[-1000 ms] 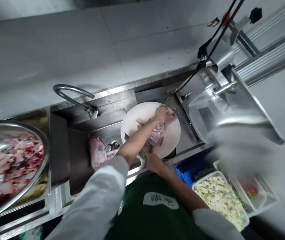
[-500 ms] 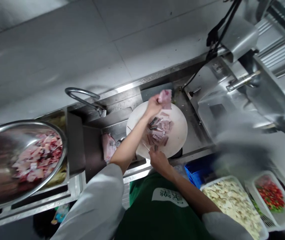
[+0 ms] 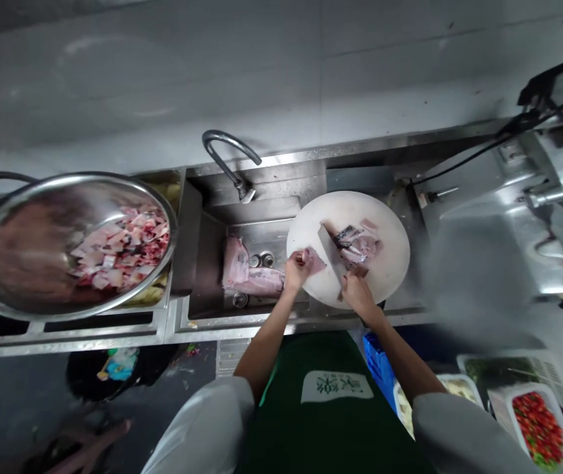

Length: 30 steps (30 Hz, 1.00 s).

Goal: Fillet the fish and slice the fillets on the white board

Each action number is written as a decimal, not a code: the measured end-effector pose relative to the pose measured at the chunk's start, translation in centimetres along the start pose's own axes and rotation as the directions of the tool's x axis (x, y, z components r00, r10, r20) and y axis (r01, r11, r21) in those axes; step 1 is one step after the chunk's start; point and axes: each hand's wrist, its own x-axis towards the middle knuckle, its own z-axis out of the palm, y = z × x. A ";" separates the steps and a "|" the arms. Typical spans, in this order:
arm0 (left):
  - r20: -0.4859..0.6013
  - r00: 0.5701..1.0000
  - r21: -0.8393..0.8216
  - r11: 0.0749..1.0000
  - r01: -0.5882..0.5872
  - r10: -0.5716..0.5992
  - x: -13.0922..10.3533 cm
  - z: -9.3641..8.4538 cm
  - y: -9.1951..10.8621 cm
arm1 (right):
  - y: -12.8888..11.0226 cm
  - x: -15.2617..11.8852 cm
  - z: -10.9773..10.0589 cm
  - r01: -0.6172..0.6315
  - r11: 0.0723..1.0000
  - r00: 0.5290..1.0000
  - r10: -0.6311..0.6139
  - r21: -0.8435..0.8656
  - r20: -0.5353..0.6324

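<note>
My left hand point(image 3: 297, 270) pinches a pale pink piece of fish point(image 3: 315, 261) at the left side of a round white cutting board point(image 3: 390, 270). In my right hand point(image 3: 357, 295) is a cleaver point(image 3: 331, 253), its broad blade standing between that piece and a small heap of cut fish pieces point(image 3: 364, 246). Some heap pieces show dark skin. The cleaver's handle is mostly hidden by my fingers. Left of the board, larger pieces of fish point(image 3: 260, 282) lie in the steel sink point(image 3: 207, 276).
A large steel bowl point(image 3: 29, 253) of cut pink pieces stands at the left. Behind the sink rises a curved faucet point(image 3: 232, 141). Steel equipment point(image 3: 558, 191) stands right. Below right are a blue crate point(image 3: 378, 365) and a tray of chopped red peppers point(image 3: 538, 421).
My left hand has brought the fish from the board's far edge to its left side. The cleaver blade now shows across the board beside the heap. The view has swung right.
</note>
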 end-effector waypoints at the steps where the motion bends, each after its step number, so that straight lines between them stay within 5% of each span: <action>1: -0.070 0.997 0.038 0.999 -0.019 0.022 -0.8 0.4 -0.6 | -0.4 -0.2 -0.2 0.004 1.000 1.000 -0.004 -0.026 -0.001; 4: -0.320 0.941 0.111 0.991 -0.073 0.105 -2.2 -1.5 -2.4 | -2.3 -1.0 -1.2 0.031 0.997 0.999 -0.035 -0.076 -0.042; 6: -0.364 0.918 0.123 0.985 -0.121 0.158 -2.6 -3.7 -3.4 | -4.3 -1.1 -1.7 0.037 0.994 0.989 -0.050 -0.098 -0.139; 9: -0.257 0.917 0.145 0.950 -0.276 0.305 -2.5 -4.9 -4.0 | -7.0 -0.7 -1.7 0.026 0.993 0.970 -0.052 -0.111 -0.236; 13: 0.166 0.894 0.227 0.867 -0.444 0.415 -1.7 -2.5 -3.6 | -7.0 -0.6 0.5 0.043 0.993 0.998 -0.047 -0.110 -0.037; 15: 0.264 0.884 0.285 0.845 -0.453 0.385 -1.5 -1.3 -3.4 | -5.2 -1.8 1.5 0.032 0.991 0.999 -0.030 -0.130 0.020; 20: 0.166 0.899 0.271 0.857 -0.437 0.406 -1.7 -1.9 -3.9 | -2.3 -5.7 0.3 -0.045 0.979 0.997 0.055 -0.199 0.047; 25: -0.232 0.891 0.192 0.916 -0.352 0.391 -2.8 -3.5 -5.2 | -6.9 -4.5 -1.9 -0.039 0.992 0.958 0.002 -0.121 -0.286; 27: -0.200 0.882 0.201 0.899 -0.390 0.427 -2.8 -3.2 -5.3 | -8.9 -2.4 -1.3 -0.023 0.993 0.961 -0.009 -0.114 -0.275; 30: 0.053 0.853 0.237 0.823 -0.517 0.520 -2.2 -1.8 -5.0 | -9.9 0.4 0.8 -0.016 0.994 0.997 0.007 -0.110 -0.079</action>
